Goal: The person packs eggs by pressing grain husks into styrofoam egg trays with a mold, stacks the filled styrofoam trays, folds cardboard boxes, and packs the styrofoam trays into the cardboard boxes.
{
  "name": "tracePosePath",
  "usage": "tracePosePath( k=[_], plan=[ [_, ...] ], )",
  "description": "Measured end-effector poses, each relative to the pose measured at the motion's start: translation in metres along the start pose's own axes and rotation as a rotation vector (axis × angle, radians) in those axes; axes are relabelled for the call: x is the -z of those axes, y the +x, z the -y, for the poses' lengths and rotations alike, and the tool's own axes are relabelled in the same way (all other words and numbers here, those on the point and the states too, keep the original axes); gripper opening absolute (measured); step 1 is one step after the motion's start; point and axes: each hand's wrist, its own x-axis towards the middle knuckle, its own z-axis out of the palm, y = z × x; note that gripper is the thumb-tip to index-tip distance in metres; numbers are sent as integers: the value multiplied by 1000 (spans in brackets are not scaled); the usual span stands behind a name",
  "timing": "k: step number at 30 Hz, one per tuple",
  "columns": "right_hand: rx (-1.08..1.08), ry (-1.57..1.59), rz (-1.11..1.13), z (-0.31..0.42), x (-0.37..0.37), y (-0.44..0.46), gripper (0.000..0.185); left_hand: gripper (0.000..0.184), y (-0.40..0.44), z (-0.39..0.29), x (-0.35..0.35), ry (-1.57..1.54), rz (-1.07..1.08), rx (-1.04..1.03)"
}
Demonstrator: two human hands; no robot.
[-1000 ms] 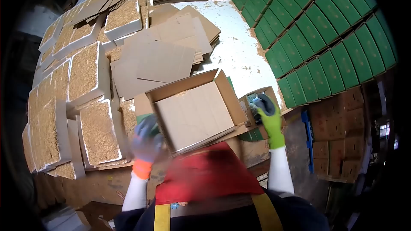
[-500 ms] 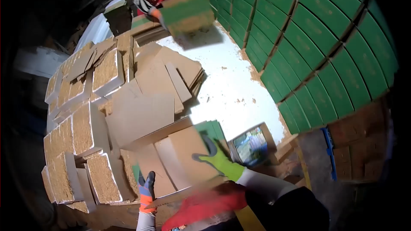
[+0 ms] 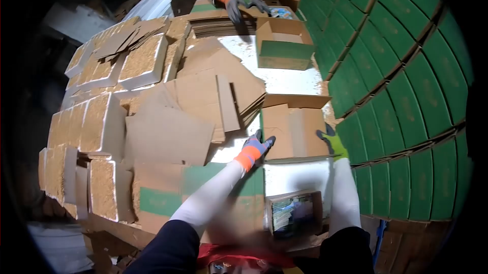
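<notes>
A cardboard box (image 3: 306, 134), green on its outer side and with its bottom flaps lying flat inside, sits on the white tabletop in front of me. At its near left corner, my left hand (image 3: 255, 149) in a grey-blue and orange glove is closed on the side wall. My right hand (image 3: 333, 143), in a yellow-green glove with grey fingers, grips the opposite right wall. Between my forearms stands a small open carton (image 3: 319, 210) holding printed packets or leaflets. Flattened green-and-brown cardboard (image 3: 208, 185) lies beneath my left forearm.
White blocks with crumbly tan tops (image 3: 105, 126) are stacked at left. Loose cardboard sheets (image 3: 168, 131) lie beside them. Green boxes (image 3: 396, 86) form a wall at right. Across the table, a co-worker's gloved hands (image 3: 246, 7) rest near a cardboard stack and an open green box (image 3: 284, 50).
My hands have carried the box from close to my body to the right and forward onto the white tabletop. The co-worker's green box, blurred in motion before, now stands on the table, released.
</notes>
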Motion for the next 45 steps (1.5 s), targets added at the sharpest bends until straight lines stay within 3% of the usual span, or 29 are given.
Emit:
tracePosePath(
  k=[1,2,3,4,5,6,7,9,11,12,13,15,17,19,20,21,23,25,27,28,31,33,35,37,38,39,41,43,45],
  plan=[
    [-50,35,32,-4,-13,-5,59,81,-19,2,17,99,30,-6],
    [7,66,43,9,-10,-19,52,68,-46,8,36,-250,94,-87],
    [-115,-124,-247,23,-1,-27,37,59,-81,2,67,-62,41,-247],
    [-148,-94,-437,54,-14,-49,23,55,-128,-11,96,-151,-84,-410],
    [98,-4,-538,74,-21,-65,19,51,-185,-50,124,-210,-154,-302],
    [285,-161,-546,107,-80,-102,25,50,-197,10,177,365,-409,-623],
    [471,-319,-572,140,-138,-139,31,52,-236,21,211,588,-572,-457],
    [400,-409,-123,110,-166,-198,40,60,-288,73,258,427,-839,-254],
    [108,-527,62,72,-253,-252,56,69,-321,158,287,762,-940,37],
    [264,-927,152,28,-269,-273,65,86,-332,178,284,755,-800,99],
    [100,-1020,116,-6,-287,-288,71,90,-343,179,280,917,-730,65],
    [-61,-1120,65,-59,-311,-300,78,88,-351,169,278,741,-696,105],
    [8,-1487,-264,-90,-326,-310,85,94,-354,187,287,552,-722,121],
    [-18,-1445,-302,-91,-328,-311,88,100,-368,190,290,249,-585,52],
    [-11,-1313,-238,-97,-313,-309,87,101,-375,185,289,498,-542,-40],
    [14,-1183,-173,-98,-307,-301,85,101,-383,157,289,487,-552,-55],
    [23,-1186,-166,-82,-311,-304,75,106,-419,83,296,875,-293,-93],
    [-132,-766,-68,-62,-304,-297,65,92,-428,68,311,1041,-254,-184],
    [-289,-593,62,18,-331,-295,58,65,-425,69,346,1090,-240,-517],
    [-29,-970,209,39,-322,-286,56,53,-420,49,358,1062,-274,-571],
    [747,-1433,466,176,-411,-287,53,35,-402,-18,401,917,-223,-568],
    [659,-1480,446,174,-433,-272,39,30,-376,-52,421,798,-77,-486],
    [774,-1455,424,148,-430,-229,26,41,-344,-74,417,1128,-76,-362],
    [873,-1295,480,148,-431,-212,28,59,-333,-79,376,1145,-374,-813],
    [637,-1407,593,164,-438,-218,36,65,-325,-69,346,1205,-375,-848],
    [611,-1383,645,174,-441,-221,44,71,-326,-55,319,1257,-357,-878],
    [45,-1176,733,188,-443,-202,50,70,-357,-58,304,1251,-393,-894],
    [336,-1251,864,162,-434,-160,47,59,-374,-49,295,1218,-427,-912],
    [319,-1504,928,174,-463,-152,43,42,-382,-41,294,1171,-460,-1024]
  ],
)
